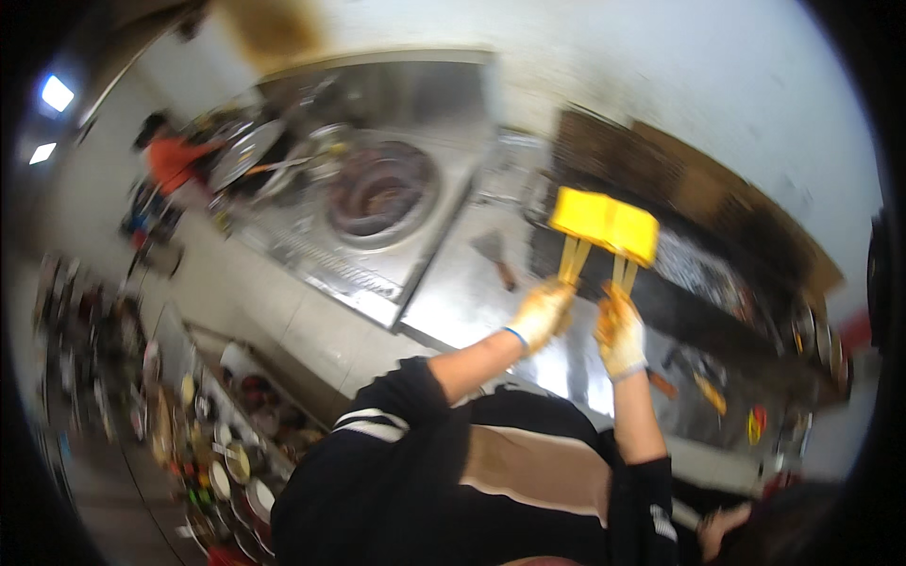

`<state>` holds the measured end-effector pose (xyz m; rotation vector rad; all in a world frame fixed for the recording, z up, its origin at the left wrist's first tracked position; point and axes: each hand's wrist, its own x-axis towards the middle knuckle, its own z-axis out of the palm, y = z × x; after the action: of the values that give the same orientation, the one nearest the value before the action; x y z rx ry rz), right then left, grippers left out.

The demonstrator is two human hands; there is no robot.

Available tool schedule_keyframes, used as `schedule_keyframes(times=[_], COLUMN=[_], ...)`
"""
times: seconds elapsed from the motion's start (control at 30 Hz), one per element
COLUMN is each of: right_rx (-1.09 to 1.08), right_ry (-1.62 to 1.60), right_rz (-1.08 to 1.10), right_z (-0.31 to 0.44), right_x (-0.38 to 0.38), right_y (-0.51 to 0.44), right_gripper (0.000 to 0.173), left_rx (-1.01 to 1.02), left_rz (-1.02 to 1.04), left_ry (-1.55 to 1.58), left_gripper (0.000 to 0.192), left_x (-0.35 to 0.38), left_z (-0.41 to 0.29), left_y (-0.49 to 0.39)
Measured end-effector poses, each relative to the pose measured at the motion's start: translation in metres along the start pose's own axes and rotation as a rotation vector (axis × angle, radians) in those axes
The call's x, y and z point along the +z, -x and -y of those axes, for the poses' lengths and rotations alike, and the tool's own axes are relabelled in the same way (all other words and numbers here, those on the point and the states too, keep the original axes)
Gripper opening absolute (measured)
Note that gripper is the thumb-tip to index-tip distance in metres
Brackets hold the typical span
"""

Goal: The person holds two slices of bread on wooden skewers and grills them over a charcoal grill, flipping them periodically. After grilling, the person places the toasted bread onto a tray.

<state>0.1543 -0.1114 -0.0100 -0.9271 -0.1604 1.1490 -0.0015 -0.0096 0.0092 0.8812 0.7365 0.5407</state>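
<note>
My left hand [543, 315], in a stained white work glove, grips the lower ends of a pair of flat sticks [574, 260]. My right hand [621, 331], gloved the same way, holds a second pair of sticks [624, 274]. At the top of the sticks are two bright yellow slabs [604, 223], side by side and touching; their material is not clear. They are held up over the near side of a long, dark grill trough [697, 272] with greyish material in it. Below the hands is a shiny metal worktop [460, 297].
On the worktop lie a scraper [492, 251], a yellow-handled tool [710, 394] and a red-and-yellow item [756, 424]. Left stands a wok range [382, 191]. A person in orange [172, 166] works beyond it. Another person's hand [723, 529] shows lower right. Bowls [237, 463] crowd the lower left.
</note>
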Motion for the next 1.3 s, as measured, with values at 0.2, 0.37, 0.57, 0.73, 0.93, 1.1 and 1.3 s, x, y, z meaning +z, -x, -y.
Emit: schedule_keyframes(times=[0.2, 0.37, 0.57, 0.73, 0.93, 1.1, 1.3], right_rx=[0.032, 0.015, 0.021, 0.022, 0.062, -0.018, 0.034], right_ry=[-0.022, -0.026, -0.015, -0.015, 0.02, 0.066, 0.021], right_rz=[-0.044, -0.012, -0.044, -0.035, -0.062, 0.049, -0.089], right_z=[-0.001, -0.001, 0.002, 0.003, 0.004, 0.003, 0.005], right_x=[-0.006, -0.005, 0.0, 0.002, 0.001, -0.001, 0.008], right_y=[-0.009, -0.009, -0.003, -0.003, -0.007, 0.003, 0.003], right_gripper=[0.032, 0.033, 0.032, 0.031, 0.03, 0.03, 0.03], left_rx=[-0.012, -0.039, -0.034, -0.039, 0.087, 0.009, -0.109], left_rz=[0.034, 0.033, 0.053, 0.065, -0.021, 0.024, 0.025], left_ry=[0.135, 0.117, 0.156, 0.166, -0.022, 0.034, 0.067], left_gripper=[0.027, 0.03, 0.024, 0.023, 0.022, 0.021, 0.028], left_x=[0.004, 0.004, 0.004, 0.004, 0.002, -0.005, -0.001], left_z=[-0.003, -0.006, -0.006, -0.006, 0.003, 0.007, -0.004], left_y=[0.0, 0.002, 0.003, 0.002, -0.004, -0.007, -0.001])
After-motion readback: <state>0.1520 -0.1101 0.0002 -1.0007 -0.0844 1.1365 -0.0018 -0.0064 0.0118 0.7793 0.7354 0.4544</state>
